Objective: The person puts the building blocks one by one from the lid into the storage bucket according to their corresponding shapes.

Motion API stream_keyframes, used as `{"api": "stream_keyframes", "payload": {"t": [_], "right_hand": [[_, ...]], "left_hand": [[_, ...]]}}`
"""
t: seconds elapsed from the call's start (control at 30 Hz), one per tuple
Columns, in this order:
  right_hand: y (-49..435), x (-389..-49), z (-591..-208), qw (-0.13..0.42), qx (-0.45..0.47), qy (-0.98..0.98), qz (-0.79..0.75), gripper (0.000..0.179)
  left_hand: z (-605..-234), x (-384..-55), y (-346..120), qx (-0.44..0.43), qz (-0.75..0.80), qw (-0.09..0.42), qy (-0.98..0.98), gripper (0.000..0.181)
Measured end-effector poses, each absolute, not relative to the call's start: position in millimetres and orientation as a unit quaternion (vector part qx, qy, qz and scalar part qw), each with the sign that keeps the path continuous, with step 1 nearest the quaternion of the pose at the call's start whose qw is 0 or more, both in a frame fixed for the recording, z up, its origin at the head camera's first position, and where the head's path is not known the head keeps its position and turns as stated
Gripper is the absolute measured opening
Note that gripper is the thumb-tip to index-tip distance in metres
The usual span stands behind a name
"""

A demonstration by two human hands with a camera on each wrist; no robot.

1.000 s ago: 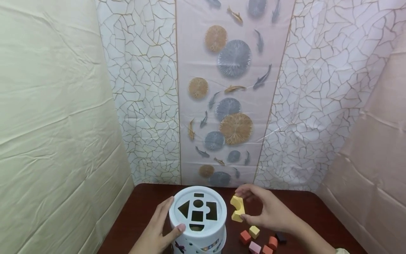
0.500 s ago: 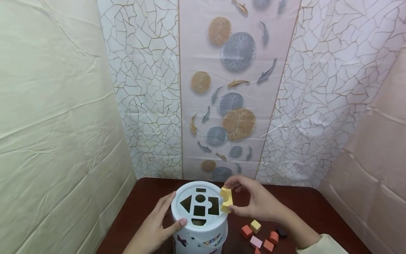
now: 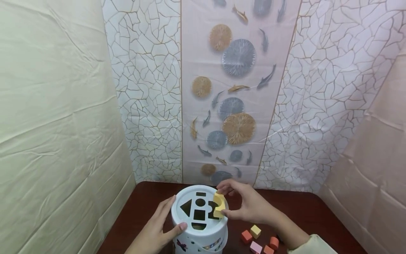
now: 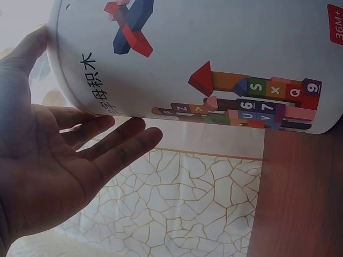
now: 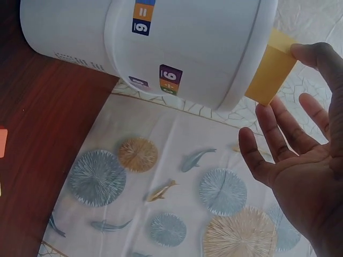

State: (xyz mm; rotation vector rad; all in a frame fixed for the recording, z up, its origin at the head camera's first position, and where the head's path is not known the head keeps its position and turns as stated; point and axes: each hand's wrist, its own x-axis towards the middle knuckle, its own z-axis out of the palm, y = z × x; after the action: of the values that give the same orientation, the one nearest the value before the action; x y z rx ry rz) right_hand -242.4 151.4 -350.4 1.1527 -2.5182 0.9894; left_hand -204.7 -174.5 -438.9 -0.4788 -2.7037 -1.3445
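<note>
A white lidded shape-sorter bucket (image 3: 191,238) stands on the dark red table. Its lid (image 3: 209,225) has several cut-out holes, among them a triangle, a circle and a notched one. My left hand (image 3: 155,225) rests against the bucket's left side, thumb on the lid's edge and fingers stretched along the rim. In the left wrist view those fingers look straight against the wall. My right hand (image 3: 248,204) pinches a yellow arch block (image 3: 222,204) between thumb and fingertips. The block (image 5: 272,67) stands over the notched hole at the lid's right, partly covering it; whether it enters the hole is unclear.
Right of the bucket lie small blocks: a yellow one (image 3: 255,231), a red one (image 3: 246,236), a pink one (image 3: 256,247) and orange-red ones, one a cylinder (image 3: 274,243). A patterned curtain (image 3: 152,106) hangs behind the table (image 3: 142,197).
My right hand has carried the yellow arch block leftward from beside the bucket, over the rim and onto the notched hole. My left hand has stayed on the bucket.
</note>
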Motion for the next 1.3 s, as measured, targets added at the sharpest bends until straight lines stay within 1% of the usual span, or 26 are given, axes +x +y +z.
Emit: {"api": "stream_keyframes", "payload": {"t": [0.2, 0.37, 0.6, 0.93, 1.13, 1.3], "right_hand": [[145.2, -245.6, -353.1, 0.103, 0.403, -0.847, 0.332, 0.058], [142.4, -248.7, -355.6, 0.108, 0.406, -0.848, 0.323, 0.058], [138.9, -250.3, -357.3, 0.080, 0.403, -0.854, 0.320, 0.057], [135.8, -251.3, -354.9, 0.065, 0.384, -0.869, 0.306, 0.062], [136.8, -249.0, -361.3, 0.081, 0.379, -0.872, 0.299, 0.063], [139.3, -249.2, -366.4, 0.097, 0.390, -0.865, 0.300, 0.058]], "left_hand": [[-437.7, -204.4, -173.4, -0.137, -0.431, 0.032, -0.891, 0.092], [-436.1, -204.3, -172.9, -0.129, -0.437, 0.022, -0.890, 0.092], [-435.9, -204.1, -173.3, -0.136, -0.433, 0.033, -0.891, 0.091], [-431.3, -205.4, -170.6, -0.139, -0.453, 0.034, -0.880, 0.090], [-435.9, -204.1, -172.4, -0.147, -0.449, 0.033, -0.881, 0.090], [-438.5, -202.2, -173.0, -0.151, -0.447, 0.037, -0.881, 0.090]]}}
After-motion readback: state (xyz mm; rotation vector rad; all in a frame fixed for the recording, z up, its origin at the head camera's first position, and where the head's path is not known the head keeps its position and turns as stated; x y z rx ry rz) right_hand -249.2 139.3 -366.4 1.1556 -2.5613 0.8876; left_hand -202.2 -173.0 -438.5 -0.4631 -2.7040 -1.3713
